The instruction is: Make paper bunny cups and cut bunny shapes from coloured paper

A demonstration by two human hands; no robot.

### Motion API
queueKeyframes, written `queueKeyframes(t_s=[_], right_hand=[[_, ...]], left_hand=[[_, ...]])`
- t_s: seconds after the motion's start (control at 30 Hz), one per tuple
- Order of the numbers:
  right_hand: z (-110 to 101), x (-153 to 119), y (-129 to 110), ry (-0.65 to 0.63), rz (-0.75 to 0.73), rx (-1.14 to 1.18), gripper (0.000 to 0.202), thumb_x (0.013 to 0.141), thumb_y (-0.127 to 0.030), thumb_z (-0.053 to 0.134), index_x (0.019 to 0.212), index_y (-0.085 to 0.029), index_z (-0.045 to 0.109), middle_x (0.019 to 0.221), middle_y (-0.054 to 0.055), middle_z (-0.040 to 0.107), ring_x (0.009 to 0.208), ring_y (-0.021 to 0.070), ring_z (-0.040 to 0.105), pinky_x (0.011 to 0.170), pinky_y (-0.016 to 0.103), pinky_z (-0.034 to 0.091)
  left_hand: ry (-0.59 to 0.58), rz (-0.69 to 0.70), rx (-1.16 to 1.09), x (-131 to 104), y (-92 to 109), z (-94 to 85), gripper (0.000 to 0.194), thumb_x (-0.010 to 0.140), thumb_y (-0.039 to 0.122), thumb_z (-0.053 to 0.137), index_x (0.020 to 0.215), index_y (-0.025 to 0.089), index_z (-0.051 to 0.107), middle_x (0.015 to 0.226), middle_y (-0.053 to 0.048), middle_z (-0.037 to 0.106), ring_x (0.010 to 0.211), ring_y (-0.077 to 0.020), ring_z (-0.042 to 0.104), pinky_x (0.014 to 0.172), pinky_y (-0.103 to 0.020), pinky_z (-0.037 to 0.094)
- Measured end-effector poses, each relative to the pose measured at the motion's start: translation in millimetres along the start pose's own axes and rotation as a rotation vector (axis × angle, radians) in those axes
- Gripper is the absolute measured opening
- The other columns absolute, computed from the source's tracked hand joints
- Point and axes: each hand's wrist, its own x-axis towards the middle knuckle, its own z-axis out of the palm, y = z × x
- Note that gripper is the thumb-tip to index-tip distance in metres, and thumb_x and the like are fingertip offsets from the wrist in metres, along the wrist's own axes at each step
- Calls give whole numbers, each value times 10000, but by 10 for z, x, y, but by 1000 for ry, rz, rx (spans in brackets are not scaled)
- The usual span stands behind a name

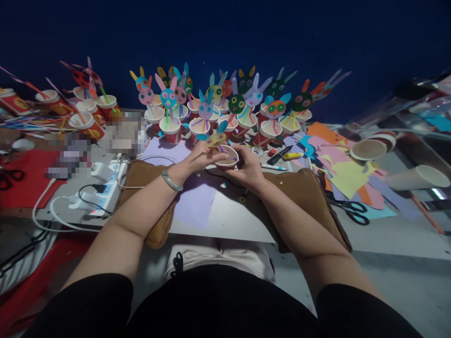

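Observation:
A paper cup (227,162) is held between my two hands above the middle of the table. A yellow paper rabbit head (215,140) with blue ears rises from it on a purple stick. My left hand (202,157) is at the cup's left side with its fingers closed at the base of the rabbit head. Around the cup's right side curve the fingers of my right hand (248,166). Just behind stand several red-and-white cups (171,131) with colourful paper rabbit heads on sticks.
Brown cushions (303,197) lie under both forearms. At the left are a white power strip (107,197) with cables and more cups (86,123). Coloured paper scraps (347,176), black scissors (354,211), and a marker (273,167) lie at the right.

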Motion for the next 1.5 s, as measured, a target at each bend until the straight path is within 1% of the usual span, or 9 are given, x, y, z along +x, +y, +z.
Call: queueKeyframes(t_s=[0.17,0.3,0.4,0.5,0.67,0.83,1.17,1.3,1.5], right_hand=[[18,-8,-31,8,-1,43,576,731,-517,839,1186,-217,652,1073,69,770,874,216,715,728,327,567],[26,-10,-48,25,13,44,611,712,-581,858,1157,-212,659,1037,69,771,887,230,721,747,344,576],[27,-7,-42,32,45,50,686,681,-666,865,1157,-216,660,1040,76,767,885,239,720,760,363,582],[25,-3,-29,43,58,83,727,681,-734,837,1162,-220,656,1014,70,757,723,193,672,650,336,555],[-5,-4,-85,106,89,71,549,831,-701,731,1117,-236,667,869,23,715,534,127,532,530,304,487],[-30,-2,-178,187,49,3,376,962,-591,609,1026,-234,705,902,58,733,597,159,577,584,343,516],[-12,-12,-132,228,19,4,327,989,-532,588,967,-233,719,983,91,768,830,225,711,733,397,602],[-6,-20,-103,244,38,6,316,999,-526,582,1000,-240,718,994,83,776,887,237,735,812,415,624],[12,-22,-84,265,74,60,316,1002,-532,586,1013,-237,701,985,71,781,824,221,742,752,382,625]], left_hand=[[-75,-188,-247,-65,60,46,447,697,456,890,959,128,740,955,-97,782,892,-221,738,843,-330,564],[-51,-306,-336,-67,31,67,473,648,436,931,933,114,735,854,-74,764,794,-197,726,801,-331,566],[-18,-314,-348,-45,1,64,476,624,431,944,915,119,732,819,-52,752,757,-175,709,806,-333,566],[18,-307,-337,-25,-22,46,454,628,439,933,905,130,747,846,-55,764,772,-172,709,809,-330,569],[51,-258,-336,-3,-28,9,496,599,503,941,887,144,757,870,-74,783,830,-212,731,830,-363,585],[25,-254,-342,-7,6,-4,534,602,524,941,938,147,769,967,-103,802,919,-242,746,909,-402,583],[41,-250,-286,-13,15,3,507,623,550,928,870,145,748,870,-65,774,849,-210,724,840,-356,575],[99,-230,-296,-7,-39,0,453,709,554,892,896,164,758,864,-55,769,829,-198,728,775,-322,581],[209,-197,-330,34,-17,-9,459,726,589,872,859,164,761,804,-39,764,752,-171,711,650,-277,563]])
